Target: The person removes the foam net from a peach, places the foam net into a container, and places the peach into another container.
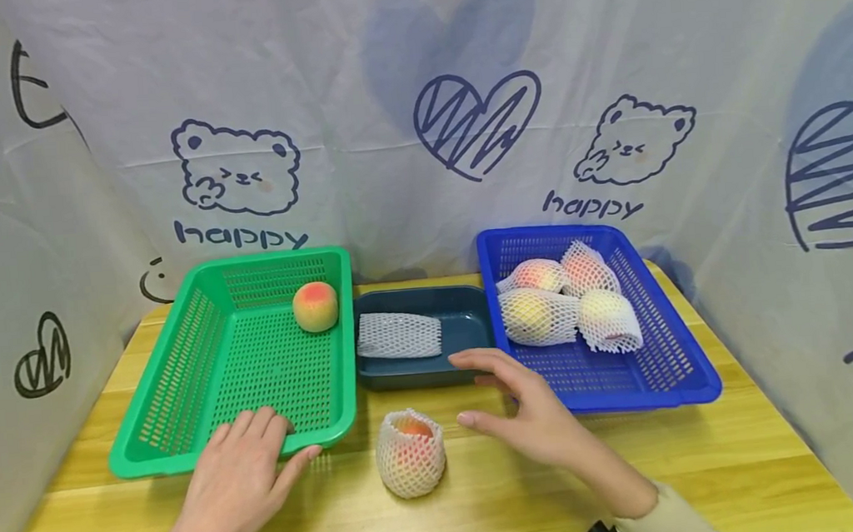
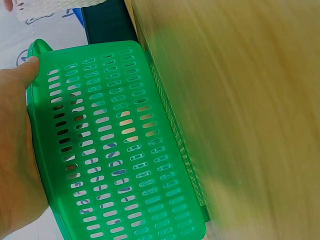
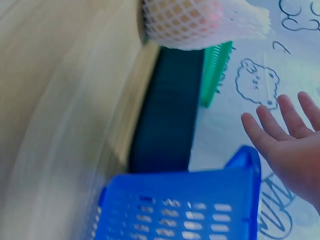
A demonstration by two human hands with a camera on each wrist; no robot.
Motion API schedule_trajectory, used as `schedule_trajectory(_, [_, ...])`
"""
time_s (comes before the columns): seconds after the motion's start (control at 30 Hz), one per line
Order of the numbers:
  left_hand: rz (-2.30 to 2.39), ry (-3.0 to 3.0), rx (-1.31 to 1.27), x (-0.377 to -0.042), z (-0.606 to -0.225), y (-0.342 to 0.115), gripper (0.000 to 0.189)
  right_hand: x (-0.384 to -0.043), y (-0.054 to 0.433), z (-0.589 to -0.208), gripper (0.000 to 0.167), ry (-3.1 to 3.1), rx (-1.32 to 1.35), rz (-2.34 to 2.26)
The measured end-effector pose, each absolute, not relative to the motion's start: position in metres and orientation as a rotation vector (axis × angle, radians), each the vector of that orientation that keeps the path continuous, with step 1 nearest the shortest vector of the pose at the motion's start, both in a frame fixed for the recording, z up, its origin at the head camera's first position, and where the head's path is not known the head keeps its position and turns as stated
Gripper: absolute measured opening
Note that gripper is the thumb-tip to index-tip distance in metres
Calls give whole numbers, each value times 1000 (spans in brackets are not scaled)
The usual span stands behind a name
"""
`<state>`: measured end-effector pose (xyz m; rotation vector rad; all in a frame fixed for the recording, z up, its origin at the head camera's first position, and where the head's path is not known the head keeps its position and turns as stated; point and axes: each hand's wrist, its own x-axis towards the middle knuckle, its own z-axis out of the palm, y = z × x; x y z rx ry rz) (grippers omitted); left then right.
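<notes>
My left hand [image 1: 241, 474] rests on the front rim of the green basket [image 1: 352, 347], fingers draped over it and thumb spread along it. A bare peach [image 1: 315, 306] sits at that basket's right side. In front, a peach in a white foam net [image 1: 410, 454] stands on the table, its red top showing through the net's opening. To its right, my right hand [image 1: 532, 412] hovers with fingers apart and holds nothing. The right wrist view shows these spread fingers [image 3: 287, 120] near the blue basket [image 3: 175, 182].
A dark blue tray [image 1: 473, 374] between the baskets holds a flat, white foam net [image 1: 399, 336]. Several netted peaches [image 1: 532, 316] lie in the blue basket [image 1: 675, 363] on the right. A printed cloth [image 1: 355, 121] hangs behind the wooden table [image 1: 506, 510].
</notes>
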<state>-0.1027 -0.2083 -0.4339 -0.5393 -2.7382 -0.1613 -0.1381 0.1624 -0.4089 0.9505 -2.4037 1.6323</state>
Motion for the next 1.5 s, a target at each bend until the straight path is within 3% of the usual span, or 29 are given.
schedule_trajectory(0.5, [-162,-2724,-543,-103,-434,-208,36,-130,209,-398,51,-2282,732,1084])
schedule_trajectory(1.5, [-158,-2726,-542,-104,-434,-208,37,-110,283,-434,41,-2675,467,411])
